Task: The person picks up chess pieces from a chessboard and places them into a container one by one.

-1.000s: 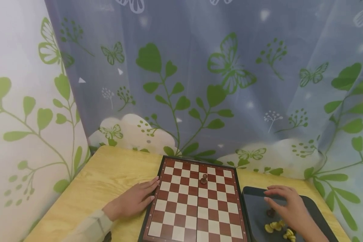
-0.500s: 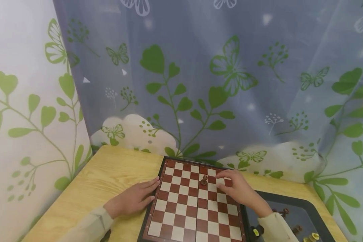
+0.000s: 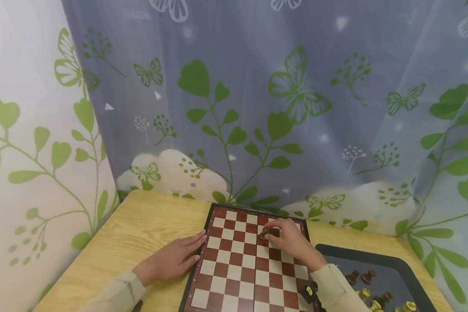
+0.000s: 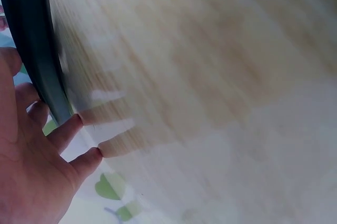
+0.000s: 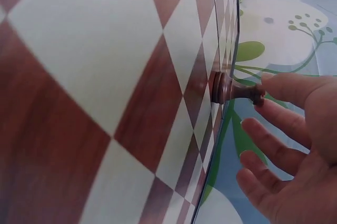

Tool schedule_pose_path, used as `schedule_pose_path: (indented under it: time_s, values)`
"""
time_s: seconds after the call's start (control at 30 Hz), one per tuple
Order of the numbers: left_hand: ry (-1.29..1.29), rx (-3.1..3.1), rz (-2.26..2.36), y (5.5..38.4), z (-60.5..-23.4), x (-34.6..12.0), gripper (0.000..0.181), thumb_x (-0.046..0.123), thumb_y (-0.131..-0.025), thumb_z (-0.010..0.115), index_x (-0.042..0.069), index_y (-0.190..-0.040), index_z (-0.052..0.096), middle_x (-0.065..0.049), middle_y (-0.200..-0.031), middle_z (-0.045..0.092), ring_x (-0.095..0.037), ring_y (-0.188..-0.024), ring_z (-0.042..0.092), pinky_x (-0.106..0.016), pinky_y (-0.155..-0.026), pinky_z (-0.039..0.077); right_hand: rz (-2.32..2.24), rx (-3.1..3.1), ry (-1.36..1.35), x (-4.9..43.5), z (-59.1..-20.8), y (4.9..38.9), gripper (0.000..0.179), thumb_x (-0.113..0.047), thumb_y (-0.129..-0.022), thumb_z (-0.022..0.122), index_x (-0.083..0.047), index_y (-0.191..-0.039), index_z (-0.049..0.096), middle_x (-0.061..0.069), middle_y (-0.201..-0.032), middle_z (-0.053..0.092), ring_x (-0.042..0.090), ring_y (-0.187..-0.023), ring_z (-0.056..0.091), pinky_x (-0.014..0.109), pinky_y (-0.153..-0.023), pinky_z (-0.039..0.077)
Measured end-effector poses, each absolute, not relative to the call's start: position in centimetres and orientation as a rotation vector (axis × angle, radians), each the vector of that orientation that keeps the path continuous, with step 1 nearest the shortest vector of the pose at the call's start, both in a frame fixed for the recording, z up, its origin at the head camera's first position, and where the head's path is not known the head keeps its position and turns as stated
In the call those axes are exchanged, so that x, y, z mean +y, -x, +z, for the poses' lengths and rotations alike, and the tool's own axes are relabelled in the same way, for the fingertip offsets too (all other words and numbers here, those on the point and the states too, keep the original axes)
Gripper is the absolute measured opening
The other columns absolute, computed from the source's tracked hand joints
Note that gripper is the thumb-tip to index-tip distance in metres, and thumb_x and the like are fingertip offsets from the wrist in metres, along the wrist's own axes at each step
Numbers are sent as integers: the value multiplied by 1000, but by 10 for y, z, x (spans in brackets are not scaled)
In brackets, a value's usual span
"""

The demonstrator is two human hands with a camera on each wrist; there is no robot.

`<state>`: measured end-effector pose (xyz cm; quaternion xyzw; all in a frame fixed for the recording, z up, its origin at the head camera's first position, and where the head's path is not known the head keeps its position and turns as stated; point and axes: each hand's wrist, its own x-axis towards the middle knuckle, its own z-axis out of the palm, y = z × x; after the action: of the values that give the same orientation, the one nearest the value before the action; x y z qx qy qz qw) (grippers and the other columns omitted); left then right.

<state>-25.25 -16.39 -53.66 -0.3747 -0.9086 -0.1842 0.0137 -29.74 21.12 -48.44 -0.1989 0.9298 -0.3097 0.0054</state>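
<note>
A dark brown chess piece with a flared, notched top stands upright on the far part of the red-and-white chessboard, right of its centre line. My right hand pinches its top between thumb and index finger; in the right wrist view that hand's other fingers are spread apart, clear of the piece. My left hand lies flat on the table with its fingers extended, fingertips right at the board's left edge. In the left wrist view, the left hand is beside the dark board edge.
A dark tray sits right of the board, holding several brown and gold chess pieces, partly behind the right sleeve. The wooden table meets a blue patterned curtain at the back.
My right hand has moved left from over the tray, across the board, to the brown chess piece and now pinches its top. The left hand has stayed in place.
</note>
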Motion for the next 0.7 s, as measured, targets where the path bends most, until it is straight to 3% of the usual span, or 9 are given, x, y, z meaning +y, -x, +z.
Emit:
schedule_pose_path:
  time_s: [0.3, 0.7]
  values:
    - [1145, -2858, -582, 252, -541, -171, 57, 36, -111, 37, 4, -158, 34, -12, -166, 30, -35, -148, 38, -57, -116, 38, -954, 2935, 562, 200, -485, 303, 7, -14, -91, 77, -17, -97, 74, 3, -112, 69, 35, -121, 56, 56, -103, 46]
    - [1170, -2807, -619, 252, -536, -164, 54, 30, -111, 40, 0, -156, 36, -15, -165, 32, -39, -146, 40, -59, -114, 38, -891, 2961, 549, 198, -474, 301, 6, -15, -94, 75, -19, -96, 71, 4, -118, 67, 32, -121, 53, 53, -99, 47]
